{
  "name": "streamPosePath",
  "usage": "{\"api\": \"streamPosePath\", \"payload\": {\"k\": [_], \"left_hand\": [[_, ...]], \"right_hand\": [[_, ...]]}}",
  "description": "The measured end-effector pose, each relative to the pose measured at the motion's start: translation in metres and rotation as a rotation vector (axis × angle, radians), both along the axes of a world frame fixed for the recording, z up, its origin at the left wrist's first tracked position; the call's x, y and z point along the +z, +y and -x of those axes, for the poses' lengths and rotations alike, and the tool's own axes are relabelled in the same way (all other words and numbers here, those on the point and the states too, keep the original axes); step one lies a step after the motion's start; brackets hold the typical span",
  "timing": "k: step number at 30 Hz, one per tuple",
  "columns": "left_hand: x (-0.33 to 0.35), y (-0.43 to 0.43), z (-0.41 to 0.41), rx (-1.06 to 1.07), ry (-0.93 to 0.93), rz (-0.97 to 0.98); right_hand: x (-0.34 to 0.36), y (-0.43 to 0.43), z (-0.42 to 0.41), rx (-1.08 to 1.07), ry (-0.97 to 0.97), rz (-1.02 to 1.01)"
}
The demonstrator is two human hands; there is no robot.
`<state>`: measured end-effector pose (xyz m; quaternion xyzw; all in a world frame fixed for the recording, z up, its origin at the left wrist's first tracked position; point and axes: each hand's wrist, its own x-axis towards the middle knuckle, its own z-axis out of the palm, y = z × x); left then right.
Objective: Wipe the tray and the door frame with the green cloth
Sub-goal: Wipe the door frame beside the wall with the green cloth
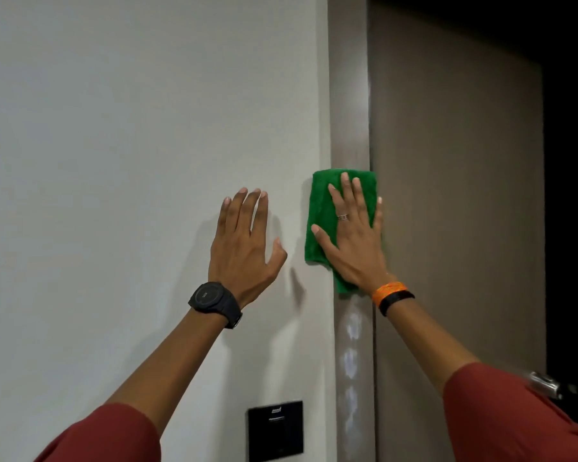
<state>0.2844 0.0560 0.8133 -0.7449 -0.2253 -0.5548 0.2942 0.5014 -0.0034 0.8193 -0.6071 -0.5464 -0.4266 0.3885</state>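
A folded green cloth (322, 215) lies flat against the grey-brown door frame (349, 95), which runs vertically right of centre. My right hand (354, 241) presses the cloth onto the frame with fingers spread, palm flat; it wears a ring and an orange wristband. My left hand (244, 241) rests flat on the white wall (114, 161) just left of the frame, fingers apart, holding nothing, with a black watch on the wrist. Pale smear marks show on the frame below the cloth. No tray is in view.
A brown door (454, 195) stands right of the frame, with a metal handle (544, 383) at the lower right and a dark gap beyond. A black wall panel (275, 430) sits low on the wall beside the frame.
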Motion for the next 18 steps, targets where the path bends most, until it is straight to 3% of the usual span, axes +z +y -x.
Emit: {"api": "streamPosePath", "payload": {"k": [5,11,18], "left_hand": [[-0.006,0.028,-0.008,0.044,0.032,-0.014],[-0.007,0.051,-0.024,0.03,0.017,-0.108],[-0.028,0.053,-0.037,0.045,0.031,-0.133]], "right_hand": [[0.026,0.022,0.003,-0.13,-0.061,-0.189],[0.048,0.025,-0.001,-0.133,-0.077,-0.233],[-0.035,0.025,-0.001,-0.126,-0.007,-0.238]]}}
